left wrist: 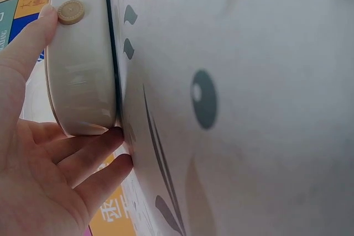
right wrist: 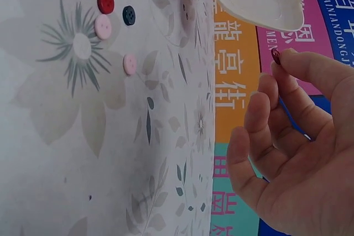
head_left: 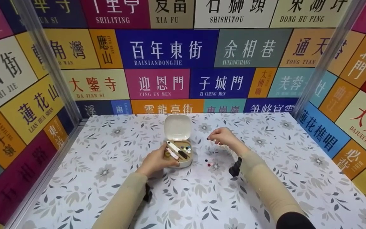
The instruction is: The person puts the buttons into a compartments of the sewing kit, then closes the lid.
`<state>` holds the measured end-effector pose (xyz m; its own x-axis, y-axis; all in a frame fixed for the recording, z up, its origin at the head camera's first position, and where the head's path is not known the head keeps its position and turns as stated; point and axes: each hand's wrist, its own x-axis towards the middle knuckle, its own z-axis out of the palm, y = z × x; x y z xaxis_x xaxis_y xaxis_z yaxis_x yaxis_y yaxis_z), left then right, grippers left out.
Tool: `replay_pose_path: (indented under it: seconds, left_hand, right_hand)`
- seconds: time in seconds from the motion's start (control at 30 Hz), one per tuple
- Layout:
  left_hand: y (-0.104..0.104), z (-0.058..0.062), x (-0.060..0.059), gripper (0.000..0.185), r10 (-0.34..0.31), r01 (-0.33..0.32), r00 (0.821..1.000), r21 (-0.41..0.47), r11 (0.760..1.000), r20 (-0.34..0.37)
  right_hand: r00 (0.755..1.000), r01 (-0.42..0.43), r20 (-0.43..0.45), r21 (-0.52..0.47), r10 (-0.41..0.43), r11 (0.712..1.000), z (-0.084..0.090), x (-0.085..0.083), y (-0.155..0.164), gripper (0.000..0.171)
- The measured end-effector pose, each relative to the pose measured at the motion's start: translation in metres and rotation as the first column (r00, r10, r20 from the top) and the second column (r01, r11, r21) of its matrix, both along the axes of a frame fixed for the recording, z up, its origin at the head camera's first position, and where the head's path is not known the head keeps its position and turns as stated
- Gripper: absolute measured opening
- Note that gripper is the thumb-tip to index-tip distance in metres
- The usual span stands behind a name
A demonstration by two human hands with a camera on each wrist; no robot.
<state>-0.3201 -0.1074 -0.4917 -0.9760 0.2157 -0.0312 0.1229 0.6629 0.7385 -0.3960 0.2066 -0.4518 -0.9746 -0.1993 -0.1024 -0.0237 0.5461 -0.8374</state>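
Observation:
A small cream sewing box (head_left: 183, 160) stands on the floral table with its lid (head_left: 177, 127) tipped up and back. Inside lie thread spools, a dark tool and several small buttons. My left hand (head_left: 163, 159) grips the box at its near left side; in the left wrist view the thumb presses beside a round tan clasp (left wrist: 71, 11) and the fingers (left wrist: 105, 142) lie at the base. My right hand (head_left: 211, 138) hovers to the right of the box and pinches a dark red button (right wrist: 275, 55) between thumb and forefinger.
Loose buttons lie on the tablecloth (head_left: 202, 197) right of the box: a red one (right wrist: 105, 1), a dark one (right wrist: 129, 15) and two pink ones (right wrist: 103, 26). Walls with colourful street-name signs (head_left: 167, 49) enclose the table on three sides.

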Motion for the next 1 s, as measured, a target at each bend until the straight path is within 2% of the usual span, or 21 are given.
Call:
replay_pose_path:
  seconds: [0.13,0.5,0.7,0.9,1.0]
  left_hand:
    - [0.0,0.001,0.0,0.115,-0.001,0.0,1.0,-0.015,1.0,-0.02]
    - [0.0,0.003,0.0,0.118,0.012,-0.012,1.0,-0.002,1.0,-0.001]
    - [0.0,0.001,0.0,0.118,0.012,-0.012,1.0,-0.002,1.0,-0.012]
    - [0.0,-0.001,0.001,0.119,0.015,-0.015,1.0,0.008,1.0,0.013]
    - [0.0,0.0,0.001,0.118,0.006,-0.006,1.0,-0.002,1.0,-0.006]
  right_hand:
    - [1.0,-0.006,-0.009,-0.002,0.006,1.0,0.003,-0.001,-0.005,0.019]
    - [1.0,-0.011,0.004,-0.01,0.011,1.0,0.009,-0.001,-0.015,0.017]
    - [1.0,-0.011,0.008,0.002,0.011,1.0,0.006,-0.006,-0.02,0.018]
    - [1.0,-0.008,-0.001,-0.017,0.008,1.0,0.002,-0.007,-0.025,0.017]
    - [0.999,-0.028,-0.018,-0.018,0.028,0.999,0.001,-0.006,-0.026,0.017]
